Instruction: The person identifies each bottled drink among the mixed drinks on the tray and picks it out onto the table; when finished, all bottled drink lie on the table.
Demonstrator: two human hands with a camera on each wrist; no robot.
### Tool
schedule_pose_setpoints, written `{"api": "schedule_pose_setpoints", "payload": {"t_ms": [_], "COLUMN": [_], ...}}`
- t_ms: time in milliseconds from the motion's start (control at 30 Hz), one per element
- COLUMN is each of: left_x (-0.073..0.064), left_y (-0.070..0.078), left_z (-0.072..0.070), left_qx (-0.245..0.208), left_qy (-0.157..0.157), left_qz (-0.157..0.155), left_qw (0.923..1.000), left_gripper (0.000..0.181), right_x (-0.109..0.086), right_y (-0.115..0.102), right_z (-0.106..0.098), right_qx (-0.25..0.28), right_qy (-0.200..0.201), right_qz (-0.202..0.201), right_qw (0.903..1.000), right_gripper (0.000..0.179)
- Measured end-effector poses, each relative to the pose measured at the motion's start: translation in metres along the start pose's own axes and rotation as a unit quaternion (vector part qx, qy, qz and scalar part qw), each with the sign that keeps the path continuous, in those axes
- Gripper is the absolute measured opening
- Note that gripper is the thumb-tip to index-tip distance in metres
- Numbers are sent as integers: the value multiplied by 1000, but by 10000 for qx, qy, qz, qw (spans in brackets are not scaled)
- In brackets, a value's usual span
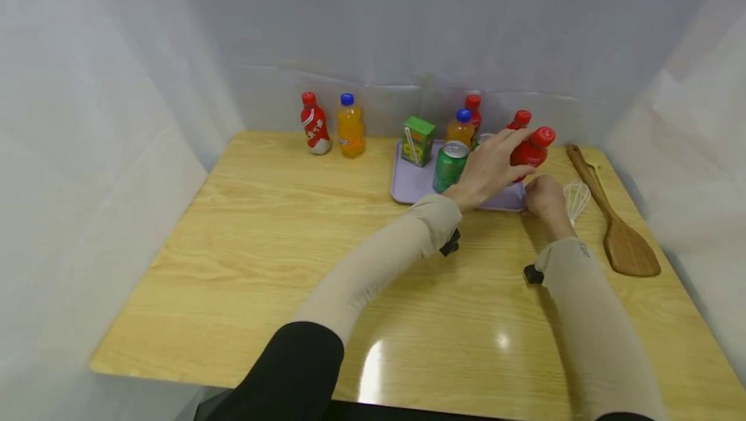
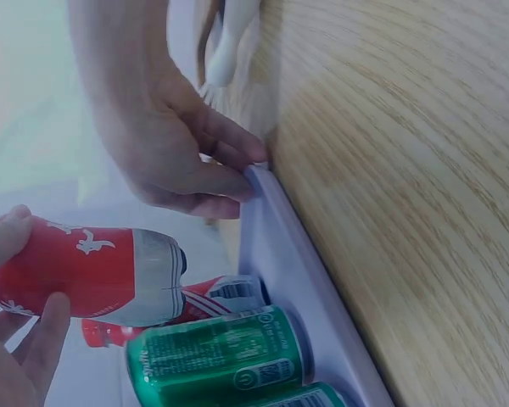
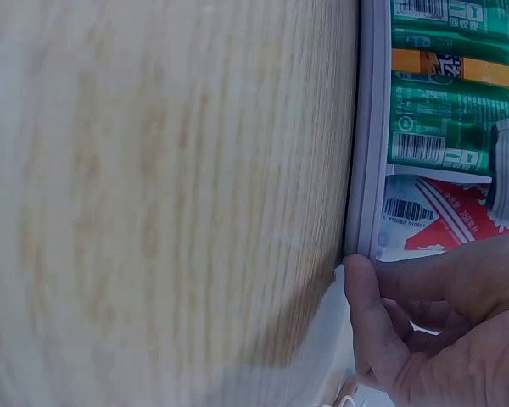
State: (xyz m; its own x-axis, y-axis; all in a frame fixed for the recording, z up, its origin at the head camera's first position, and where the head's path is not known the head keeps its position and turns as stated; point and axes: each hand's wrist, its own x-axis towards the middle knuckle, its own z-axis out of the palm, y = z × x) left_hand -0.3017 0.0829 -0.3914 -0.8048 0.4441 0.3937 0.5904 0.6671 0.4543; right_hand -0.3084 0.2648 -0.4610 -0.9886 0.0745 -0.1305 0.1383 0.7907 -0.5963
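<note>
My left hand grips a red-capped plastic drink bottle with a red label. The bottle is held above the right part of a lavender tray, its base off the tray in the left wrist view. My right hand pinches the tray's front right corner between thumb and fingers. On the tray stand a green can, a second green can partly hidden behind my left hand, a green juice box, an orange drink bottle and two red bottles, one at the back and another at the right.
Left of the tray, a red bottle and an orange drink bottle stand at the table's back edge. On the right lie a whisk, a wooden spatula and a thin yellowish handle. White sheeting hangs behind the table.
</note>
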Motion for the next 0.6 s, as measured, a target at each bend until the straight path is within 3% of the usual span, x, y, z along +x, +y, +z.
{"api": "schedule_pose_setpoints", "payload": {"t_ms": [167,300,467,600], "left_x": [-2,-5,-6,-8], "left_y": [2,4,6,7], "left_z": [-10,-20,-30,-40], "left_qx": [-478,-1139,-2003,-2597], "left_qy": [22,145,455,696], "left_qz": [-48,-201,-394,-612], "left_qw": [9988,9932,9779,9612], "left_gripper": [71,71,71,70], "right_x": [-4,-5,-3,-3], "right_y": [-4,-4,-3,-2], "right_z": [-4,-5,-4,-3], "right_qx": [-200,-167,236,352], "right_qy": [-132,-213,-290,-293], "right_qz": [-58,-46,80,132], "right_qw": [9997,9996,9993,9989], "right_gripper": [30,33,32,32]}}
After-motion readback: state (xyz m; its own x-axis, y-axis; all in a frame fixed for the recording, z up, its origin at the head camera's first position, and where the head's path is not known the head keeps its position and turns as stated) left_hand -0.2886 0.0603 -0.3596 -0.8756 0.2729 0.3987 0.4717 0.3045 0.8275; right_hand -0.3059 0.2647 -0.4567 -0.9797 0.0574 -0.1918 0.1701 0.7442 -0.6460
